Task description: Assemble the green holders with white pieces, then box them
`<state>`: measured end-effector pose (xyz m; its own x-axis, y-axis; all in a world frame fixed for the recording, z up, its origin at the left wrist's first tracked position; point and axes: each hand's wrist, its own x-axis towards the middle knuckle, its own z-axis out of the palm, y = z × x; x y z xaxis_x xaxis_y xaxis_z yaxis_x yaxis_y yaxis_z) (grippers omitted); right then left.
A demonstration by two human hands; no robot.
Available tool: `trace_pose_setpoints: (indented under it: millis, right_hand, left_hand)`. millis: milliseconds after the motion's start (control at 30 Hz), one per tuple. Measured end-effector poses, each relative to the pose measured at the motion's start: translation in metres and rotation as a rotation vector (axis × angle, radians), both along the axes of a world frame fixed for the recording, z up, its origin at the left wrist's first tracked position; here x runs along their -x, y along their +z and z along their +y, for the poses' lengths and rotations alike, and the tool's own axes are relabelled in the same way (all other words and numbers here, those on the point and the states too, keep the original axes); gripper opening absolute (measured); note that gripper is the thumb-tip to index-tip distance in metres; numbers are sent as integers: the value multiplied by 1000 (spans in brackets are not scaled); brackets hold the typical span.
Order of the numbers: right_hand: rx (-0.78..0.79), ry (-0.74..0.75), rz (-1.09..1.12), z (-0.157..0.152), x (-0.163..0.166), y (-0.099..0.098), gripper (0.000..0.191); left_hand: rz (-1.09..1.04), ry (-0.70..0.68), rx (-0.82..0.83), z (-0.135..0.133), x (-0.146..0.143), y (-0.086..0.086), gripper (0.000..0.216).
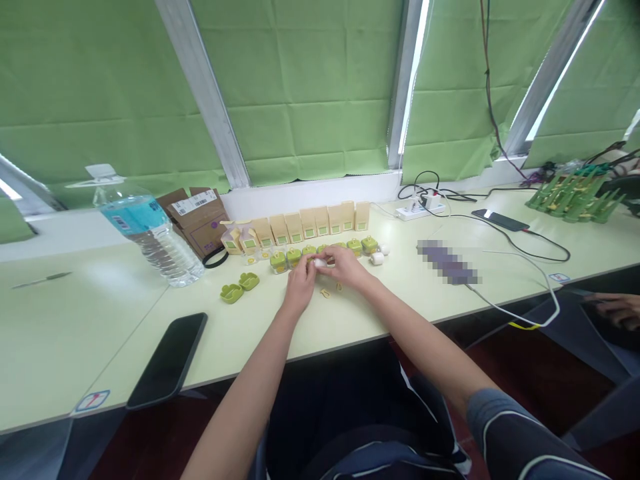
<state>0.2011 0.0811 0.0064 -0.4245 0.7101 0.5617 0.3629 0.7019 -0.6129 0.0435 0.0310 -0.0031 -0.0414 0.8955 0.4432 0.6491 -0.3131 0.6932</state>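
Just over the table's middle, my left hand (301, 281) and my right hand (346, 267) meet, fingers closed around a small white piece (321, 263). My fingers cover most of it, so its exact kind is unclear. Behind them runs a row of small clear containers with green tops (294, 257), partly hidden by my hands. Two white rounded pieces, one a small cylinder (377, 259), lie at the row's right end. Small yellow loops (325, 293) rest on the table close to my right wrist. Two green leaf-shaped caps (231, 293) sit to the left.
Small cream boxes (295, 230) stand in a row at the back. A large water bottle (150, 230) and a brown carton (195, 223) are at left, a black phone (170, 360) at the front edge. Cables and a power strip (420, 207) lie right; another person's hand (617, 310) shows far right.
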Motion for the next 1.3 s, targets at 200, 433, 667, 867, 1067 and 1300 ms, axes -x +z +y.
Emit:
trace_pose_setpoints:
  millis: [200, 433, 667, 867, 1067, 1300]
  right_hand:
    - [6, -10, -19, 1, 2, -1, 12]
    - [20, -59, -58, 4, 6, -5, 20]
    - [11, -44, -25, 4, -3, -4, 26]
    - [26, -17, -9, 6, -6, -5, 30]
    - [39, -23, -24, 5, -4, -4, 29]
    - [64, -51, 33, 4, -4, -3, 31]
  left_hand:
    - [-32, 10, -12, 3, 1, -1, 30]
    - [-48, 35, 22, 6, 1, -1, 31]
    - [-58, -28, 5, 10, 6, -5, 37]
    - [-94, -43, 7, 15, 9, -10, 40]
    - [-101, -46, 21, 16, 9, -10, 40]
    - [-150, -26, 49, 5, 4, -1, 37]
